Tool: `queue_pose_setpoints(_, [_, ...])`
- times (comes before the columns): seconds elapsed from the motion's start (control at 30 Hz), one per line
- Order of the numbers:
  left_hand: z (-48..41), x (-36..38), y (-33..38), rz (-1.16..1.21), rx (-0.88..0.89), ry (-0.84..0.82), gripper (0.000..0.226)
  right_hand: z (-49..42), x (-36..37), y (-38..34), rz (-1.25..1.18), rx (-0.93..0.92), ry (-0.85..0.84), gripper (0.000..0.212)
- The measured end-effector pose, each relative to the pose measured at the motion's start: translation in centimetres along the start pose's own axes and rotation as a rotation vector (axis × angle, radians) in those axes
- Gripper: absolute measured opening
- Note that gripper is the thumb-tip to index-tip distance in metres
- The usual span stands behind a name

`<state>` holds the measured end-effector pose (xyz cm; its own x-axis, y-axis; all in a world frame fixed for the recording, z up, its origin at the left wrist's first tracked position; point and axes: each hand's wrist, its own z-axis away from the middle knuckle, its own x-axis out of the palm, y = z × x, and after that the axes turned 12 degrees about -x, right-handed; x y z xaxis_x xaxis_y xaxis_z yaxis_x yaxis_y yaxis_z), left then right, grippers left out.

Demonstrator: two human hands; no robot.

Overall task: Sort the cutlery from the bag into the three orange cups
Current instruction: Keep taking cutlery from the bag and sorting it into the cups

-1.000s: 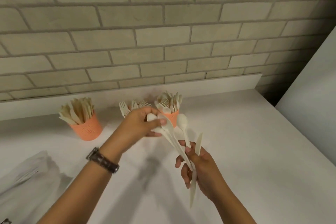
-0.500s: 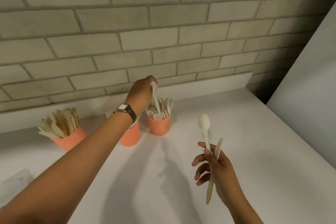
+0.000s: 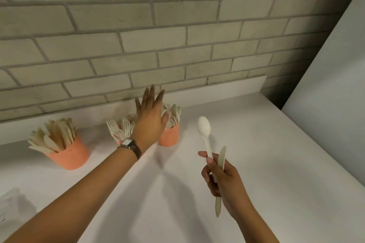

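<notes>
One spoon [image 3: 204, 130] and one knife [image 3: 221, 159], right of centre, upright in right hand's [image 3: 223, 181] closed grip. Left hand [image 3: 151, 118] at centre, grip wide, fingers spread before spoon cup [image 3: 169, 137]. Forks [image 3: 116, 131] just left; knife cup [image 3: 69, 157] far left, on table [image 3: 276, 163].

Spoon [image 3: 204, 131] (and knife [image 3: 220, 161]) in right hand [image 3: 224, 180]

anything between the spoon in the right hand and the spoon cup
Yes: the open left hand covers the left side of the spoon cup. Between the spoon and the cup's right side nothing visible stands.
</notes>
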<state>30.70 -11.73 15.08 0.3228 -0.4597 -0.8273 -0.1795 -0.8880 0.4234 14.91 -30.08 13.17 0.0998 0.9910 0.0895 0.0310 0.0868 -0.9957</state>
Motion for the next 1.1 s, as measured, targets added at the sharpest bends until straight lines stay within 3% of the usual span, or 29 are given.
queue_pose_setpoints(0.07, [2.7,-2.0,2.0,0.293,-0.104,-0.091,0.039,0.1,0.1,0.0,0.046,-0.026,0.012,0.021])
queue_pose_setpoints(0.17, [7.4,-3.8,5.3,0.639,-0.422,-0.683,0.02,0.3,0.5,0.5,0.218,-0.115,0.018,0.021])
queue_pose_setpoints(0.23, [8.8,-3.7,6.2,0.787,-0.563,-0.792,0.017,0.5,1.0,0.8,0.349,-0.187,-0.019,0.03])
queue_pose_setpoints(0.3, [8.9,-3.5,6.3,0.875,-0.621,-0.71,0.015,0.7,1.5,0.7,0.394,-0.218,-0.06,0.041])
queue_pose_setpoints(0.4, [7.6,-4.0,5.9,0.974,-0.668,-0.61,0.009,0.7,1.7,0.5,0.327,-0.19,-0.064,0.027])
queue_pose_setpoints(0.47, [5.6,-4.9,5.0,1.008,-0.647,-0.497,0.008,0.5,1.3,0.6,0.271,-0.148,-0.033,0.028])
queue_pose_setpoints(0.6, [0.5,-6.0,2.4,0.72,-0.465,-0.048,0.022,0.3,0.0,0.9,0.208,-0.117,0.058,0.029])
queue_pose_setpoints(0.67, [-1.3,-5.7,1.6,0.536,-0.401,0.102,0.032,0.3,-0.5,1.0,0.202,-0.109,0.072,0.03])
queue_pose_setpoints(0.77, [-2.7,-3.4,0.2,0.348,-0.357,0.099,0.042,0.2,-0.9,1.0,0.207,-0.099,0.064,0.029])
queue_pose_setpoints(0.93, [-3.1,1.5,-1.1,0.157,-0.462,-0.139,0.031,0.0,-1.0,0.5,0.116,-0.047,0.082,0.02])
queue_pose_setpoints(1.1, [-3.9,2.9,-0.8,-0.048,-0.466,-0.139,0.027,-0.5,-1.3,0.3,-0.095,0.028,0.122,0.022])
